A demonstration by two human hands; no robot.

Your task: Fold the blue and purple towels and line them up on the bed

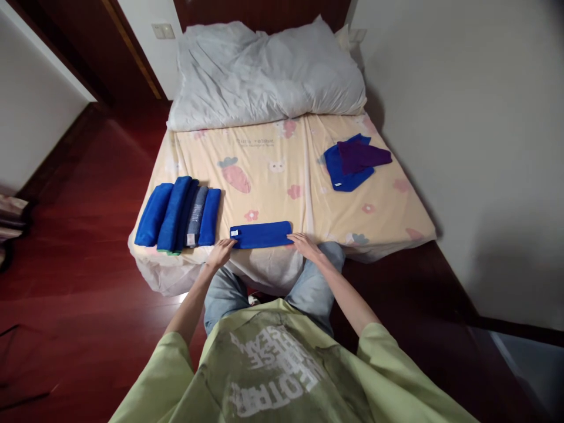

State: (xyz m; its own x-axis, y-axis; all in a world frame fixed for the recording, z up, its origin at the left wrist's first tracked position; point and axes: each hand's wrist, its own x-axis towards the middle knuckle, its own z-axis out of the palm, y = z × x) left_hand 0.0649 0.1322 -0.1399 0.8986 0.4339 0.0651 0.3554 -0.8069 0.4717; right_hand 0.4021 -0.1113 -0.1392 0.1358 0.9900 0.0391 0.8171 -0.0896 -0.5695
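Note:
A blue cloth (263, 235), folded into a long flat strip with a white tag at its left end, lies on the bed near the front edge. My left hand (222, 251) pinches its lower left corner. At the opposite end my right hand (304, 244) has its fingers closed on the lower right corner. Several rolled or folded towels, blue ones (154, 215) and a grey one (197, 214), lie side by side to the left. Farther off on the right, a purple cloth (363, 157) rests on top of loose blue cloths (346, 179).
The bed (273, 194) has a yellow patterned sheet. A large whitish quilt or pillow (268, 76) spans its far end against a dark headboard (268, 14). A wall runs along the right, and dark red floor (79, 247) shows at the left.

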